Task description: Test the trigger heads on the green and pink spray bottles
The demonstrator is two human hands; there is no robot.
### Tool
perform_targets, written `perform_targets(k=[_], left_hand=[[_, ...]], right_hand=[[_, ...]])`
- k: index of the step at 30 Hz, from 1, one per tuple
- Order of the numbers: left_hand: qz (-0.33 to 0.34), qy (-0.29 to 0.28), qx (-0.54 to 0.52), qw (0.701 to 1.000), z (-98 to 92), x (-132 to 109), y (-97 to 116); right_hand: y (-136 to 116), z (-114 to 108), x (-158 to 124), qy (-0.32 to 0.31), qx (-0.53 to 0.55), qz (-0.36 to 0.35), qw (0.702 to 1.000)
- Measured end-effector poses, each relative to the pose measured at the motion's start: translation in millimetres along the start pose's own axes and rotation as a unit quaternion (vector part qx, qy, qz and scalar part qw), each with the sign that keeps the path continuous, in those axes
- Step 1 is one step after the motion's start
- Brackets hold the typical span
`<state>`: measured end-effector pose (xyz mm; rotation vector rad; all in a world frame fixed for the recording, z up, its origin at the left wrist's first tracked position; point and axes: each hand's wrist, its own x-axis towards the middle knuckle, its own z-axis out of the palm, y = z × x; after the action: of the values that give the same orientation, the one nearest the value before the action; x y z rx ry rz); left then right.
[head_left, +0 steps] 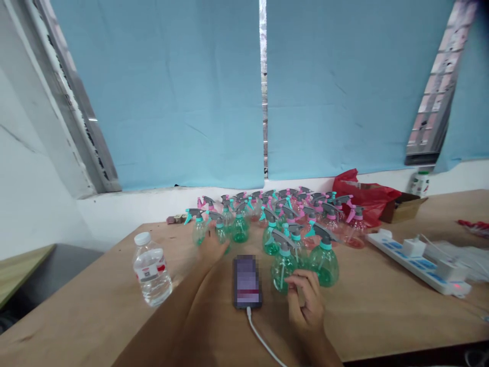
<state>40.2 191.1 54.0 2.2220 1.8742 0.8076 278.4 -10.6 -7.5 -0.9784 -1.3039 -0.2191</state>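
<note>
Standing at the left of the brown wooden tabletop (362, 311) is a clear plastic water bottle with a white cap (153, 278), upright, well apart from the sprayers. Next, a rounded translucent green spray bottle with a turquoise trigger (198, 234) stands upright just left of the reaching left hand (211, 250). That hand covers the lower part of a second green sprayer with a grey-and-turquoise head (219, 224); I cannot tell from my station whether its fingers grip the bottle or only rest by it. Just beyond, a third green spray bottle (240, 232) stands free. Centre: a dark smartphone with a lit screen (247, 281) lies flat between the forearms, a white charging cable (262, 342) plugged into its near end.

Right of the phone, a green sprayer with a grey head and turquoise collar (280, 270) stands partly behind the right hand (307, 300). I see this hand loosely curled, holding nothing; fingertip contact with the bottle is unclear to me. Behind it I log another turquoise-collared green spray bottle (326, 265). Pink-headed translucent sprayers (357, 229) stand farther back, near a crumpled red plastic bag (369, 199). Far right: a white power strip with blue sockets (399, 259).
</note>
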Motion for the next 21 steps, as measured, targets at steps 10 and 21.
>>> perform_targets(k=[10,21], left_hand=[[0.048,0.058,-0.038,0.996,-29.2,-92.5,4.7],[0.088,-0.043,-0.435,0.895,-29.6,-228.0,39.1]], right_hand=[[2.1,-3.2,4.6,-0.021,0.015,-0.011,1.0],[-68.8,-8.0,4.1,-0.207,0.174,0.108,0.957]])
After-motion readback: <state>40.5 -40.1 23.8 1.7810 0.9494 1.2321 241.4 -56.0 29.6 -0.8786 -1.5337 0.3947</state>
